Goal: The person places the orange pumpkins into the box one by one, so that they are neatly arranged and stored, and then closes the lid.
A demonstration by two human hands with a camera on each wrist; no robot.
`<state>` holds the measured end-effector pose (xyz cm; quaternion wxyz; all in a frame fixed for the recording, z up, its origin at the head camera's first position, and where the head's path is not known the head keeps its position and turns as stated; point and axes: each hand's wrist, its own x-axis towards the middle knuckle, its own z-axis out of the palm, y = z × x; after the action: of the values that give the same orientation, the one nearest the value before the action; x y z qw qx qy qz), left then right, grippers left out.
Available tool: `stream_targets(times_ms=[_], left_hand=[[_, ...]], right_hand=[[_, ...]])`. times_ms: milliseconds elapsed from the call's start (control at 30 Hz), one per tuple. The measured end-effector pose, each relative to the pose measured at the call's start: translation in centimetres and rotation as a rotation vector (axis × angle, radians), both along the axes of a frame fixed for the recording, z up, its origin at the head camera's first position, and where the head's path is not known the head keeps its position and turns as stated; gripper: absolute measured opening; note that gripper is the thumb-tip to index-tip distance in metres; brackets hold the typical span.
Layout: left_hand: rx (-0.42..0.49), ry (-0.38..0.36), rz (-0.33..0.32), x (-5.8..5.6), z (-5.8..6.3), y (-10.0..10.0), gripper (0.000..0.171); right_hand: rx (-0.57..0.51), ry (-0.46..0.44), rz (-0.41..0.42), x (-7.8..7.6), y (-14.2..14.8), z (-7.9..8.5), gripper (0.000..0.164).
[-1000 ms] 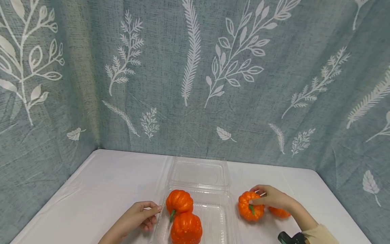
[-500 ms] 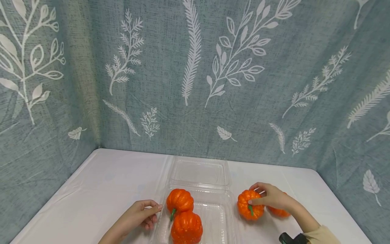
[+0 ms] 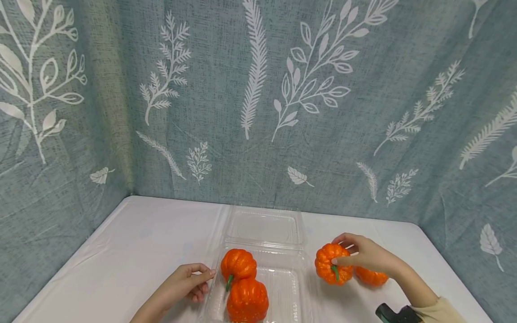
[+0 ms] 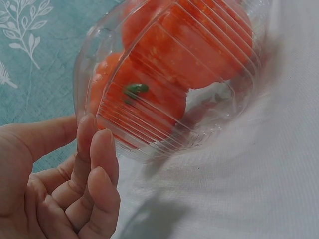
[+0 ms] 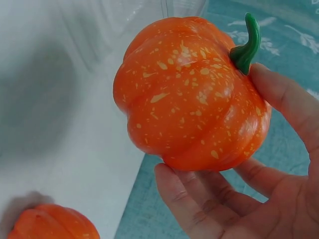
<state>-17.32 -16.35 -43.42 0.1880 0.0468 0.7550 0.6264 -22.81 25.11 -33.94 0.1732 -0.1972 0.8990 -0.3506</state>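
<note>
While green-stemmed, yellow-speckled orange ribbed pumpkin (image 3: 329,265) is pinched by right hand (image 3: 365,255) above white worktop (image 3: 161,233), open clear plastic container (image 3: 281,294) is pinched at left edge by left hand (image 3: 183,285). Two orange ribbed pumpkins (image 3: 247,301) held close together along container's left side; another orange pumpkin (image 3: 372,277) set on worktop, near right hand.

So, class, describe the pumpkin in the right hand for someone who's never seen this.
On the white table, find the clear container, then look right. The target pumpkin there is gripped by the right hand, unlike the pumpkin pair inside and the loose pumpkin further right.
</note>
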Motion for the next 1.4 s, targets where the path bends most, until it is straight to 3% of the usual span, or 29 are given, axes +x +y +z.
stream_targets(times_ms=[467, 733, 1167, 1400], left_hand=[[0.014, 0.003, -0.003, -0.1, -0.1, 0.0, 0.030], [0.019, 0.008, -0.002, 0.0, 0.1, 0.0, 0.031], [-0.012, 0.002, 0.008, 0.0, -0.1, -0.1, 0.035], [-0.010, 0.000, -0.019, -0.1, -0.1, -0.5, 0.032]], right_hand=[[0.012, 0.088, -0.027, 0.6, -1.4, 0.2, 0.042], [-0.020, 0.144, 0.003, 0.8, -3.1, 0.4, 0.042], [-0.067, 0.157, 0.065, 0.7, -5.8, 0.4, 0.041], [-0.063, 0.146, 0.081, 0.5, -7.3, -0.3, 0.041]])
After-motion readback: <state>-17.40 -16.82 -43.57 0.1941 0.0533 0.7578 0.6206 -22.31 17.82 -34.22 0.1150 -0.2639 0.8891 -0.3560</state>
